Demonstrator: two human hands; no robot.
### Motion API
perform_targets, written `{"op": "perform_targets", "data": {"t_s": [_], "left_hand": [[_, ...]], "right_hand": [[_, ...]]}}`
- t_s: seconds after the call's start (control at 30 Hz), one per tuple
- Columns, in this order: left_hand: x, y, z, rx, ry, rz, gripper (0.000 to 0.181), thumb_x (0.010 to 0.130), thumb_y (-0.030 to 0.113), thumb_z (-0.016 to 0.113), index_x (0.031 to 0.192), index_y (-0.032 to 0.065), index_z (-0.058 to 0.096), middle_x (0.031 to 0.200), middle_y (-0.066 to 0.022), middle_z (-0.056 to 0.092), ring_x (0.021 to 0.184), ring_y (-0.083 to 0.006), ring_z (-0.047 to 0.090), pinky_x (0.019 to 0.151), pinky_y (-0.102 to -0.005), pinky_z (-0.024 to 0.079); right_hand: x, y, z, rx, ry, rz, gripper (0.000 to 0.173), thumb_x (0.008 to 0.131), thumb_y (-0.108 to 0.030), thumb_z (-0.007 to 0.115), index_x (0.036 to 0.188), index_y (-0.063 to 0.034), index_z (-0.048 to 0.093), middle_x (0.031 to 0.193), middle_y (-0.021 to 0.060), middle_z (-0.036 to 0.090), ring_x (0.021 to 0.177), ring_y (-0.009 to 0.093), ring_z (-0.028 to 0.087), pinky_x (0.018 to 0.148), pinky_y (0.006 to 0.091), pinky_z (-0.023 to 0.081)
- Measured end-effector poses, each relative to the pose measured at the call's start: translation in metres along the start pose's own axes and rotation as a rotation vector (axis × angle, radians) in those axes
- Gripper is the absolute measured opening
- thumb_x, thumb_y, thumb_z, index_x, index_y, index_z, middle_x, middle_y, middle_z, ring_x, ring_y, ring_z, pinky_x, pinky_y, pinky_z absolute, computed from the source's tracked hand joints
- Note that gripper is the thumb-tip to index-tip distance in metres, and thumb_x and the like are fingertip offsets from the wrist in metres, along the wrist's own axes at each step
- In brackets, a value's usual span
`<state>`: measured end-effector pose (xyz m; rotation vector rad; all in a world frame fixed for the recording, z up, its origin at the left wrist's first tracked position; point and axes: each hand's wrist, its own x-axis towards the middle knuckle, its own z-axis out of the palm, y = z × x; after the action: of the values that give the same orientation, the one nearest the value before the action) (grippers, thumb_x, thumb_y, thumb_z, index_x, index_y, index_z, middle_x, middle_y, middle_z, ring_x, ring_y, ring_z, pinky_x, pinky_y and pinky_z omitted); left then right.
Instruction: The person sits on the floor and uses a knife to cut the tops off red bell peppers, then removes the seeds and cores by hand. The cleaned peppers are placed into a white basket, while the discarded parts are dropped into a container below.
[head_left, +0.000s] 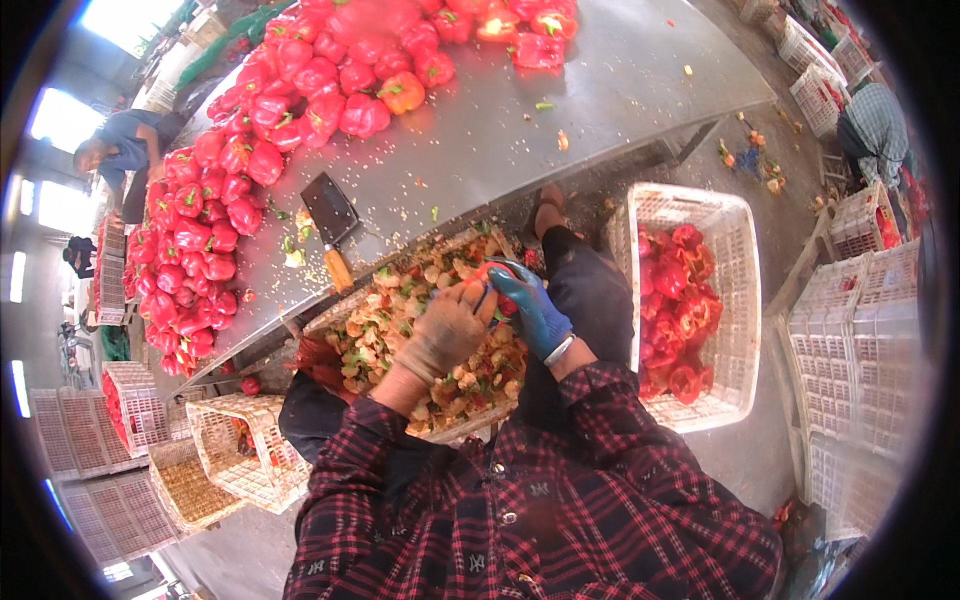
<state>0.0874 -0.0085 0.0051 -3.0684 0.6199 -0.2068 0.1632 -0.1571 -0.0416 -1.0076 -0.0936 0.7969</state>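
Observation:
My left hand (452, 321), with a band at the wrist, and my right hand (531, 304), in a blue coated glove, meet over a crate of pepper scraps. Between them they hold a red bell pepper (490, 268), mostly covered by my fingers. Below lie pale seed cores and green stem pieces (472, 379), filling the crate between my knees. A cleaver (328, 208) with a wooden handle rests on the metal table, its handle towards me. To my right, a white plastic crate (739, 375) contains opened red peppers (675, 277).
A large heap of whole red bell peppers (315, 75) covers the far left of the metal table (480, 150). Seeds are scattered over its top. Empty-looking crates (247, 442) stand at left, stacked crates (855, 345) at right. Other people (135, 146) are at both sides.

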Motion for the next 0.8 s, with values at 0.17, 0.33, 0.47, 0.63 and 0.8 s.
{"op": "perform_targets", "data": {"t_s": [0.17,0.33,0.47,0.63,0.8], "left_hand": [[0.005,0.035,0.036,0.122,0.043,-0.247,0.052,0.081,0.022,0.057,0.126,-0.0042,0.051,0.105,-0.0172,0.060,0.096,-0.0297,0.058,0.082,-0.0410,0.046],[0.028,0.033,0.030,-0.264,0.130,-0.440,0.052,0.075,0.017,0.064,0.122,-0.0002,0.053,0.104,-0.0199,0.060,0.090,-0.0343,0.062,0.077,-0.0417,0.050],[0.031,0.026,0.043,-0.489,0.189,-0.638,0.036,0.080,0.013,0.063,0.113,-0.0006,0.058,0.092,-0.0209,0.063,0.077,-0.0348,0.064,0.066,-0.0419,0.050],[0.008,0.022,0.092,-1.539,0.850,-1.086,0.026,0.091,0.024,0.057,0.106,0.0029,0.062,0.090,-0.0111,0.067,0.075,-0.0258,0.065,0.065,-0.0350,0.051],[-0.056,-0.030,0.086,-1.222,0.793,-0.941,0.052,0.091,0.022,0.059,0.135,-0.0008,0.043,0.118,-0.0144,0.059,0.104,-0.0268,0.060,0.088,-0.0353,0.050]], "right_hand": [[0.009,0.017,-0.010,0.281,0.238,0.089,0.024,0.091,-0.035,0.059,0.104,-0.0153,0.063,0.094,-0.0030,0.061,0.088,0.010,0.057,0.071,0.0261,0.047],[0.014,0.026,-0.024,0.348,0.138,0.073,0.017,0.093,-0.030,0.056,0.093,-0.0140,0.062,0.080,-0.0031,0.057,0.070,0.009,0.055,0.061,0.0250,0.046],[0.015,0.035,-0.016,0.372,0.181,0.031,0.021,0.093,-0.027,0.054,0.100,-0.0086,0.061,0.085,-0.0004,0.059,0.076,0.010,0.057,0.067,0.0254,0.047],[0.016,0.038,-0.010,0.198,0.105,-0.116,0.037,0.092,-0.034,0.055,0.111,-0.0017,0.060,0.099,0.0039,0.061,0.091,0.015,0.060,0.084,0.0318,0.049],[0.014,0.022,-0.001,0.507,-0.083,-0.062,0.037,0.096,-0.033,0.047,0.109,0.0004,0.058,0.105,0.0058,0.060,0.103,0.020,0.058,0.095,0.0352,0.046]]}}
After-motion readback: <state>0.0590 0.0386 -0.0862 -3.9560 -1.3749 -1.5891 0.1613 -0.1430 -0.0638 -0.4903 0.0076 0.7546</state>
